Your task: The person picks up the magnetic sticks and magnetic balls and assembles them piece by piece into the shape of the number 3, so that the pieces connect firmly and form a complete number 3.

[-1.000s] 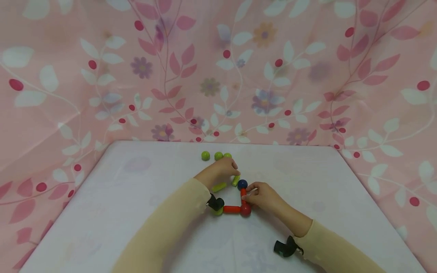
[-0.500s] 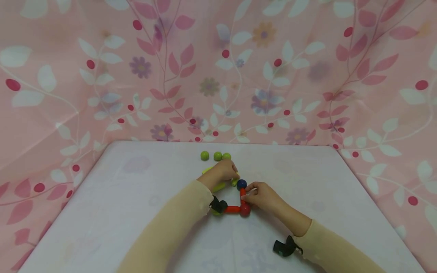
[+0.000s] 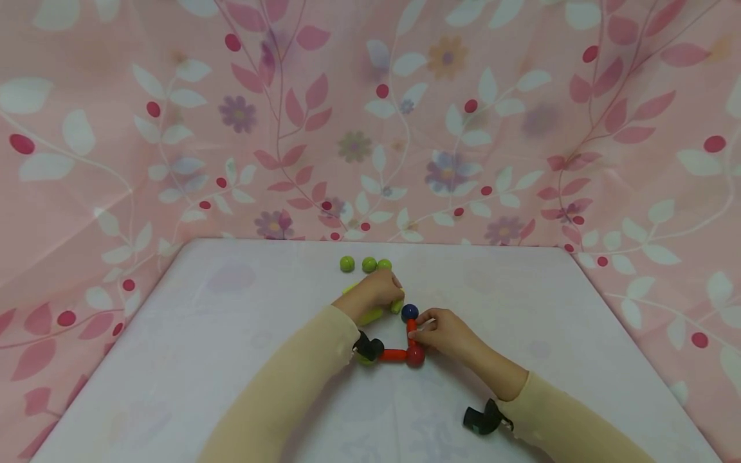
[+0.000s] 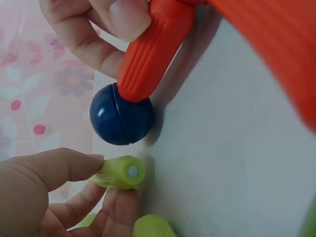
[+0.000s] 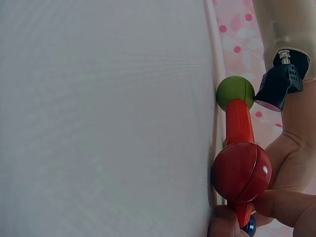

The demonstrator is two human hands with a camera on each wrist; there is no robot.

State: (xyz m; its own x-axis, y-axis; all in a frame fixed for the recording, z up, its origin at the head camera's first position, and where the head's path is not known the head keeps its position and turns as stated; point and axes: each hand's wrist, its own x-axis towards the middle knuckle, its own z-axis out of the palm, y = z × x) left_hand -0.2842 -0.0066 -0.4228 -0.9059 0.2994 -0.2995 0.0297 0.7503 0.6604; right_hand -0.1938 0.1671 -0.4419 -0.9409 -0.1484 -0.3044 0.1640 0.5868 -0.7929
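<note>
In the left wrist view, my left hand [image 4: 49, 185] pinches a short yellow-green rod [image 4: 118, 173] with a pale round tip. That rod lies just apart from a dark blue ball [image 4: 122, 114]. My right hand [image 3: 448, 331] holds a red rod [image 3: 411, 326] between thumb and finger. The rod joins the blue ball to a red ball [image 3: 415, 355]. From the red ball a second red rod [image 3: 395, 355] runs left to a green ball [image 5: 235, 93], partly hidden in the head view by my left wrist camera.
Loose yellow-green rods [image 3: 372, 316] lie under and behind my left wrist. At the back of the white table [image 3: 243, 321] sit green balls [image 3: 347, 263] in a row. A pink floral curtain [image 3: 370, 128] rises behind.
My left hand shifts only slightly around the yellow-green rod near the blue ball. Another yellow-green rod has come into sight behind its wrist. My right hand keeps its hold.
</note>
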